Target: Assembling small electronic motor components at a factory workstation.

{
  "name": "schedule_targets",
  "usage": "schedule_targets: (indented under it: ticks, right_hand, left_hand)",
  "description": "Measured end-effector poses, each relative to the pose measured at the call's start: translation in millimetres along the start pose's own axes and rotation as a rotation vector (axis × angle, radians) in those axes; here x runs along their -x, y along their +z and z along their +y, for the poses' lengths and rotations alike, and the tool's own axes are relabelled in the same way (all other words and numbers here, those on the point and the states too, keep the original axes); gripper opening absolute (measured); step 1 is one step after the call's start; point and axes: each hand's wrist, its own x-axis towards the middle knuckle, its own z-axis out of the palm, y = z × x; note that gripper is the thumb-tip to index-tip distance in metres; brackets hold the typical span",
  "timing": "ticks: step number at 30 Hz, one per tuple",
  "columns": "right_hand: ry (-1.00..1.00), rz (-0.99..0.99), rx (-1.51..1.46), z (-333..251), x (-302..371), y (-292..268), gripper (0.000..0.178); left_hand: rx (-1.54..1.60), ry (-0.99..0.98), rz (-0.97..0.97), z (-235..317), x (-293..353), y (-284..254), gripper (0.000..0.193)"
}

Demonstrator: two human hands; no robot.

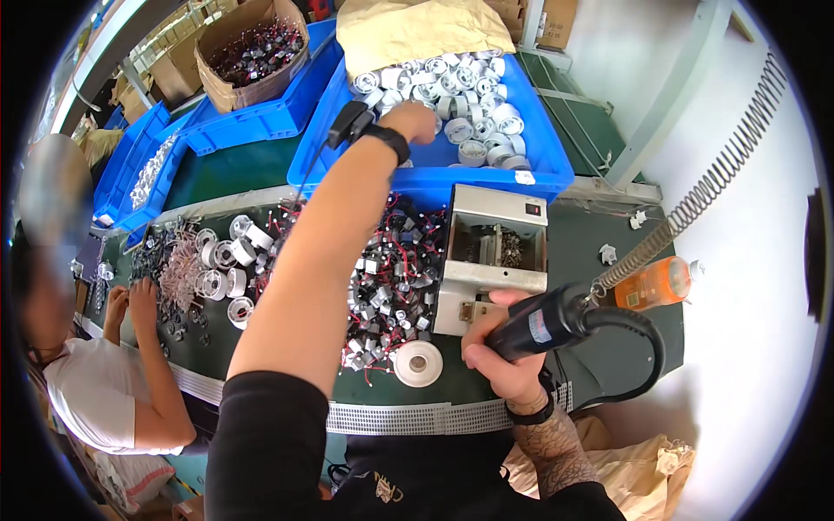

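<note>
My left hand (412,122) reaches over the blue bin (426,184) and is at the heap of white round plastic housings (458,130). Its fingers point away and are mostly hidden, so what they touch does not show. In my right hand (506,368) is a black electric screwdriver (540,325), gripped round its body and hanging from a coil spring (714,184). The tool lies just in front of a metal screw feeder (451,300) with screws in its tray. A white round housing (418,363) rests on the bench near the front edge.
Small motors with red wires (382,300) are piled left of the feeder. An orange bottle (653,283) stands at the right. More white housings (228,256) lie farther left. A co-worker (113,391) handles small parts at far left. A cardboard box (252,52) stands behind.
</note>
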Motion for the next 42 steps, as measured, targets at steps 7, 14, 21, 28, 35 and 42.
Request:
schedule_targets:
  ticks: [7,14,21,28,35,42]
  right_hand:
    - [0.058,0.058,0.012,3.0,-2.9,-1.2,0.067]
    - [0.023,0.072,-0.016,-0.3,-1.7,1.5,0.066]
    - [0.066,0.16,-0.225,-4.6,0.5,10.0,0.067]
    - [0.094,0.126,-0.103,-4.3,-1.6,10.6,0.063]
    - [0.105,0.169,-0.196,-2.0,-0.4,11.2,0.063]
    - [0.085,0.194,-0.211,-3.5,-4.4,9.8,0.062]
  left_hand:
    - [0.014,0.018,0.142,-23.5,-7.6,10.0,0.026]
    - [0.539,0.157,0.882,32.6,191.2,-51.9,0.042]
    - [0.685,0.424,0.452,114.7,369.8,27.1,0.047]
    - [0.869,0.326,0.419,137.0,402.4,42.5,0.025]
    - [0.857,0.569,0.378,113.0,379.1,42.6,0.021]
    - [0.522,-0.204,0.816,92.4,369.5,43.3,0.025]
